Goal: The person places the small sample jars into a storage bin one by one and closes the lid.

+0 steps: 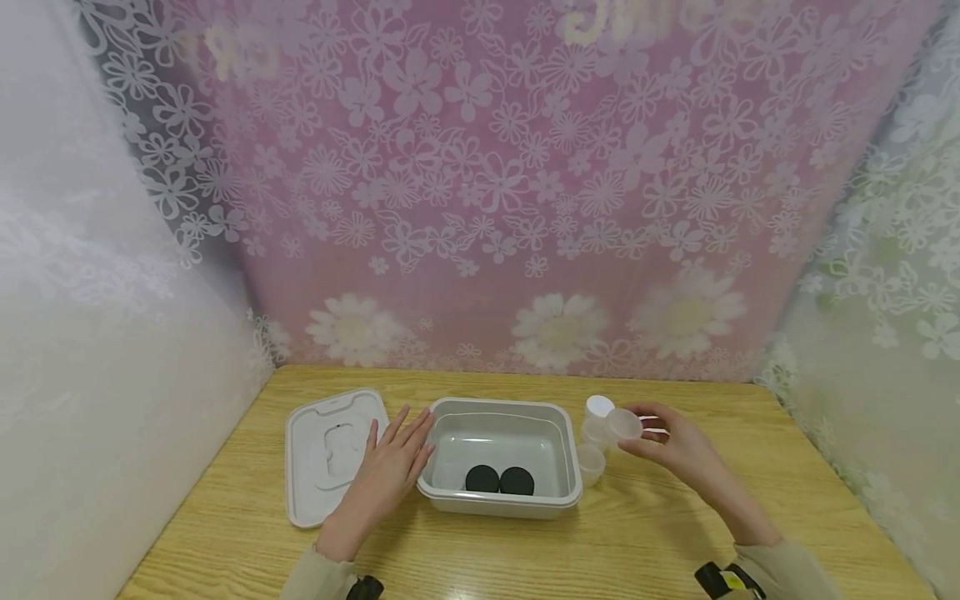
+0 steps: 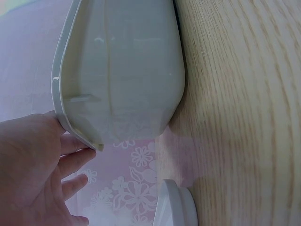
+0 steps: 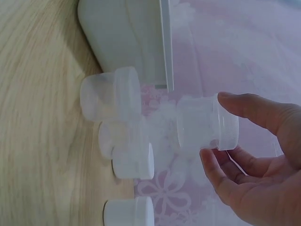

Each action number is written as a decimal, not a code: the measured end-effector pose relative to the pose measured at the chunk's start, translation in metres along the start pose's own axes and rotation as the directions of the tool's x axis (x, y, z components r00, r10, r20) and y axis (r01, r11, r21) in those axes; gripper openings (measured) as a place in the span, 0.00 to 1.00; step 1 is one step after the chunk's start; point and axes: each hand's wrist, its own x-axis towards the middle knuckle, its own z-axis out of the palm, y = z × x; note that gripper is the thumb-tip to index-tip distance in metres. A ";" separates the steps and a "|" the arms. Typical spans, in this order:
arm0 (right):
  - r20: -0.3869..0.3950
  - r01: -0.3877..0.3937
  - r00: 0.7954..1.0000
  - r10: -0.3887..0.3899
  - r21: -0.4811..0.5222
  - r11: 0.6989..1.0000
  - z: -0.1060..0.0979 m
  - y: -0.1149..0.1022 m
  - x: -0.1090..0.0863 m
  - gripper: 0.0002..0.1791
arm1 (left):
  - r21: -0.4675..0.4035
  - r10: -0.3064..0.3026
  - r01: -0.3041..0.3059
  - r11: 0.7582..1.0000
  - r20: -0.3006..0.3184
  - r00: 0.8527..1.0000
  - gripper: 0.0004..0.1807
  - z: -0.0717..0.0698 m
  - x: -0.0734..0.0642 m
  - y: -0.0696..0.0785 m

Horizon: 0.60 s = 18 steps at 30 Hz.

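Resting in the tub (image 1: 498,502): two black rounds (image 1: 482,479).

Pink floral curtain (image 1: 465,183), whitish side hangings (image 1: 97,333), wood-grain table (image 1: 660,542)

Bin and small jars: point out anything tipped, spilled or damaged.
Nothing stands out: the bin and the small jars beside it stand upright, the jar in the right hand is upright too, and no spill or crack shows.

A wood-grained table (image 1: 630,546) fills the lower frame. On it sit a pale lid (image 1: 306,458) lower left, a tub (image 1: 498,503) lower centre, small jars (image 1: 592,463) lower right.
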 end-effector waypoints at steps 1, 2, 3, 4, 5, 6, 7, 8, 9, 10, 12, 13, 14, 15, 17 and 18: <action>0.006 0.000 1.000 0.000 0.010 1.000 0.002 -0.002 0.002 0.35 | -0.002 -0.001 0.001 1.000 0.003 1.000 0.26 0.000 0.000 0.000; 0.015 0.010 1.000 -0.011 0.012 1.000 0.003 -0.005 0.004 0.35 | -0.004 -0.001 0.001 1.000 0.003 1.000 0.26 0.000 0.000 0.000; 0.023 0.014 1.000 -0.015 0.014 1.000 0.004 -0.007 0.007 0.35 | -0.006 -0.001 0.001 1.000 0.003 1.000 0.26 -0.001 0.000 0.000; 0.031 0.017 0.999 -0.018 0.019 1.000 0.006 -0.009 0.009 0.35 | -0.006 -0.001 0.001 1.000 0.005 1.000 0.27 -0.001 0.000 0.000; 0.038 0.026 0.999 -0.027 0.021 0.999 0.007 -0.011 0.011 0.35 | -0.007 0.000 0.000 1.000 0.004 1.000 0.27 -0.001 0.001 0.000; 0.046 0.033 0.998 -0.034 0.023 0.999 0.008 -0.013 0.014 0.35 | -0.008 0.000 0.000 1.000 0.005 1.000 0.27 0.000 0.001 0.000; 0.053 0.040 0.998 -0.041 0.027 0.999 0.010 -0.015 0.016 0.35 | -0.008 0.000 0.000 1.000 0.005 1.000 0.27 0.000 0.001 0.000; 0.058 0.051 0.997 -0.053 0.034 0.998 0.011 -0.017 0.018 0.35 | -0.008 0.000 0.000 1.000 0.005 1.000 0.27 0.000 0.001 0.000; 0.060 0.057 0.996 -0.059 0.034 0.998 0.012 -0.018 0.021 0.35 | -0.008 0.001 -0.001 1.000 0.005 1.000 0.27 0.000 0.001 0.000; 0.065 0.066 0.996 -0.068 0.039 0.997 0.014 -0.019 0.023 0.34 | -0.008 0.001 -0.001 1.000 0.005 1.000 0.27 0.000 0.001 -0.001; 0.072 0.086 0.993 -0.089 0.041 0.995 0.017 -0.021 0.028 0.34 | -0.010 0.001 -0.001 1.000 0.005 1.000 0.27 0.000 0.001 -0.001; 0.075 0.101 0.992 -0.104 0.043 0.994 0.019 -0.021 0.030 0.34 | -0.008 0.002 -0.002 1.000 0.005 1.000 0.27 0.000 0.001 -0.001; 0.079 0.117 0.990 -0.120 0.048 0.992 0.021 -0.022 0.033 0.33 | -0.008 0.002 -0.002 1.000 0.005 1.000 0.27 0.000 0.001 -0.001; 0.088 0.130 0.987 -0.134 0.044 0.990 0.022 -0.022 0.034 0.33 | -0.008 0.001 -0.001 1.000 0.005 1.000 0.27 0.000 0.001 -0.001; 0.117 0.157 0.980 -0.163 0.059 0.986 0.026 -0.023 0.038 0.32 | -0.008 -0.001 0.001 1.000 0.006 1.000 0.27 0.000 0.001 -0.001; 0.136 0.172 0.974 -0.179 0.066 0.983 0.027 -0.024 0.040 0.31 | -0.009 -0.002 0.002 1.000 0.006 1.000 0.27 -0.001 0.001 -0.001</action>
